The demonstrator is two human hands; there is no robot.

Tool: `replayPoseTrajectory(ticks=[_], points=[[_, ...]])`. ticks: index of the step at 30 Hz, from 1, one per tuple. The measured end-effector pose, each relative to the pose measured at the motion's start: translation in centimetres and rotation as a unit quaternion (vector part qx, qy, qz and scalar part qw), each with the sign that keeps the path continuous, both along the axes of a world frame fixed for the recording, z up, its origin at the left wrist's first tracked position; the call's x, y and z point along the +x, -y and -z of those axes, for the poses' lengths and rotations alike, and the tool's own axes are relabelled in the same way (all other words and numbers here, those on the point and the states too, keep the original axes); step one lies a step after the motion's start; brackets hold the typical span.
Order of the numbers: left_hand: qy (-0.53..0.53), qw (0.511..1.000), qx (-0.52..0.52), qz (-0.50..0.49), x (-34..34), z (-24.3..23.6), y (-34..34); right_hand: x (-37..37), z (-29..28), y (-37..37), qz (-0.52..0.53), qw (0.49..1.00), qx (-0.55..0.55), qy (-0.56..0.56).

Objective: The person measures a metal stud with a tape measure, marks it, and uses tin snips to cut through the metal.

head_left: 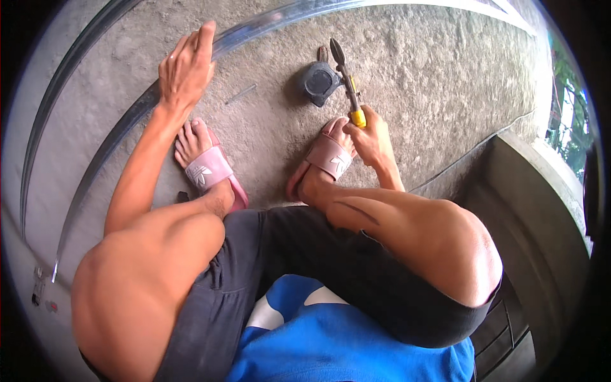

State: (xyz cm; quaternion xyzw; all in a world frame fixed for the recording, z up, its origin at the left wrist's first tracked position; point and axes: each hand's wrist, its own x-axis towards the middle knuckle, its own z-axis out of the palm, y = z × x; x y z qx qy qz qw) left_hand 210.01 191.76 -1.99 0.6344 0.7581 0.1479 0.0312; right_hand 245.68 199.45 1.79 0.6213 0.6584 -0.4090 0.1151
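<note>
My left hand is closed on a long, shiny metal strip that runs across the concrete floor, curved in this view. Its fingers curl over the strip's edge, and the fingertips are partly hidden. In my right hand, near my right foot, is a pair of metal snips with yellow grips. Their dark blades point away from me, toward the strip. Just left of the snips, a dark tape measure lies on the floor.
A second long metal strip lies farther left. My feet, in pink slides, stand on the rough concrete floor. A thin offcut lies between hand and tape measure. A low concrete ledge rises at the right.
</note>
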Motion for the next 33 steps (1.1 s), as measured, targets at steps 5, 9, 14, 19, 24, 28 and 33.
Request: replayPoseTrajectory(ticks=[5,9,14,19,24,28,33], points=[[0.016,0.999,-0.001,0.041,0.9,1.0,1.5,-1.3,-1.5,-0.8,-0.034,0.999,0.019,0.019],[0.018,0.999,-0.015,0.022,2.3,1.3,2.4,-2.1,-3.1,-1.2,-0.040,0.998,0.002,0.041],[0.033,0.999,-0.041,0.016,2.8,1.4,3.0,-2.6,-4.2,-1.3,-0.044,0.995,-0.051,0.067],[0.031,0.999,-0.017,0.036,3.7,2.4,2.9,-1.8,-4.9,-1.0,-0.030,0.994,-0.030,0.099],[0.004,0.999,-0.029,0.029,3.6,2.8,4.2,-1.9,-5.0,-1.5,-0.041,0.991,-0.096,0.087],[0.025,0.999,-0.019,0.034,4.2,2.7,3.8,-0.2,-4.7,-1.3,-0.029,0.992,-0.106,0.065],[0.022,0.999,-0.003,0.037,4.1,2.1,4.0,-1.0,-3.4,-1.7,-0.045,0.990,-0.100,0.086]])
